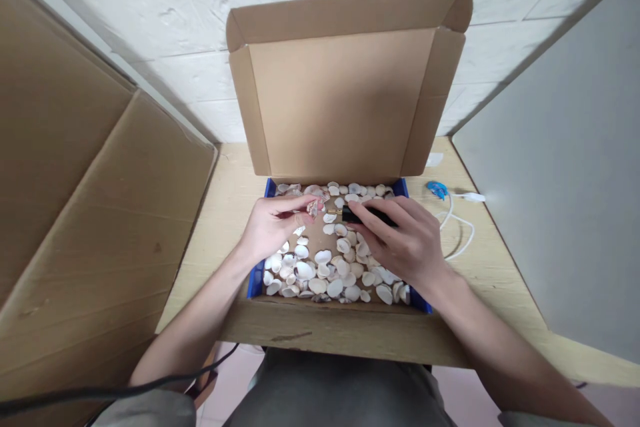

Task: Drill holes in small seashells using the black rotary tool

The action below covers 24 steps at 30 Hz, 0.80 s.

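Note:
Pinched between the thumb and fingers of my left hand (pixel 273 223) is a small reddish-brown and white seashell (pixel 313 207). My right hand (pixel 407 237) is closed around a black pen-shaped tool (pixel 354 215) whose thin brass-coloured tip (pixel 334 211) points left at the shell. A small gap seems to lie between tip and shell. Both hands are over an open cardboard box (pixel 320 240) with blue sides, where many white and cream seashells (pixel 323 270) lie loose. Part of the tool's body is hidden under my right fingers.
The box's lid (pixel 343 100) stands upright at the back, before a white wall. A cardboard panel (pixel 100 213) rises on the left, a grey panel (pixel 565 147) on the right. On the wooden table (pixel 493 280), a white cable (pixel 465 219) lies by a blue item (pixel 437 190).

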### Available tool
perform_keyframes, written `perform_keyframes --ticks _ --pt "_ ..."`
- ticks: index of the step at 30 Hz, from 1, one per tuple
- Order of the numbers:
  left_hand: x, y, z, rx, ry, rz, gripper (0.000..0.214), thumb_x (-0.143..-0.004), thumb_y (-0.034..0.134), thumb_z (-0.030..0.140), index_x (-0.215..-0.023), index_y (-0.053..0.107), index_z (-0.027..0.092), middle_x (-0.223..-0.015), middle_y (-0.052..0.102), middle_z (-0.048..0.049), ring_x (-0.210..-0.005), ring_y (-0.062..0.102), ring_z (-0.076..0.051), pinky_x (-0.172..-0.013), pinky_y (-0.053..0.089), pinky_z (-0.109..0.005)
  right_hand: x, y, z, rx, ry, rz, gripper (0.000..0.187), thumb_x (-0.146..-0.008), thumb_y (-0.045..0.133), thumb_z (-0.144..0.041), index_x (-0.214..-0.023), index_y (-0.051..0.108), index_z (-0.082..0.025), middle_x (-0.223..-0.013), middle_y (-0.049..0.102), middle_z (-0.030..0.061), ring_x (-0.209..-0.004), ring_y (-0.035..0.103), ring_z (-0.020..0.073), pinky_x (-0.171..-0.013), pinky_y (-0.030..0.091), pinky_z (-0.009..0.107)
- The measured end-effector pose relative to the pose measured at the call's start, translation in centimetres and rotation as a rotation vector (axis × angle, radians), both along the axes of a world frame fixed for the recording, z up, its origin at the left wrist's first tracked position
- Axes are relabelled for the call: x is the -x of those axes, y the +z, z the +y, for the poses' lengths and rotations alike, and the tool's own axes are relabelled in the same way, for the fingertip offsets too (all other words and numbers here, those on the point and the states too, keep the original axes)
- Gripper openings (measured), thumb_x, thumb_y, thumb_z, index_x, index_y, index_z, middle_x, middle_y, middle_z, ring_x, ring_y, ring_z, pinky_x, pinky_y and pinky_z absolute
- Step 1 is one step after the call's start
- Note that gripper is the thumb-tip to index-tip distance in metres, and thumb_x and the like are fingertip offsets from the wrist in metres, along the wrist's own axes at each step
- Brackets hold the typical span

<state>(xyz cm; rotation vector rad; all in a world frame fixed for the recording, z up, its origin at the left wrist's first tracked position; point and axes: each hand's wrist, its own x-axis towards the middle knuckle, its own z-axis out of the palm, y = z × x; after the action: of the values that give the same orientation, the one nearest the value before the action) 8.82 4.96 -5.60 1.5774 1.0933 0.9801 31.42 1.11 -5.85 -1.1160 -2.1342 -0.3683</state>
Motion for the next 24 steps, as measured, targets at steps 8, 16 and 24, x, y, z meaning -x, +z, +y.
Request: perform_keyframes --ticks 8,16,24 --pt "0.09 -0.37 -0.03 -0.017 -0.011 0.011 0.026 -0.074 0.075 0.023 -0.099 0.075 0.023 -0.101 0.076 -0.0043 -0.095 0.071 -0.023 -0.089 0.057 -0.035 0.26 -0.61 -0.47 0.181 -0.001 0.056 0.024 -0.09 0.056 -0.031 -0.105 0.066 -0.015 -0.07 0.066 0.0005 -0.059 0.056 0.0097 -0.049 0.036 0.023" --pt "0.16 -0.32 -0.02 -0.017 -0.02 0.003 0.025 -0.074 0.075 0.023 -0.1 0.075 0.024 -0.103 0.075 -0.0035 -0.097 0.071 -0.022 -0.091 0.056 -0.035 0.07 -0.26 -0.17 0.066 0.015 0.035 0.022 -0.086 0.062 -0.028 -0.105 0.067 -0.017 -0.08 0.07 0.0024 -0.066 0.06 0.0116 -0.055 0.041 0.023" --pt "0.01 -0.19 0.0 -0.033 -0.021 -0.007 0.024 -0.073 0.075 0.02 -0.096 0.076 0.025 -0.098 0.076 -0.0028 -0.092 0.072 -0.021 -0.087 0.058 -0.034 -0.08 -0.1 -0.12 0.046 0.026 0.019 0.022 -0.086 0.062 -0.028 -0.105 0.066 -0.018 -0.082 0.071 0.0026 -0.068 0.061 0.0121 -0.058 0.043 0.024"
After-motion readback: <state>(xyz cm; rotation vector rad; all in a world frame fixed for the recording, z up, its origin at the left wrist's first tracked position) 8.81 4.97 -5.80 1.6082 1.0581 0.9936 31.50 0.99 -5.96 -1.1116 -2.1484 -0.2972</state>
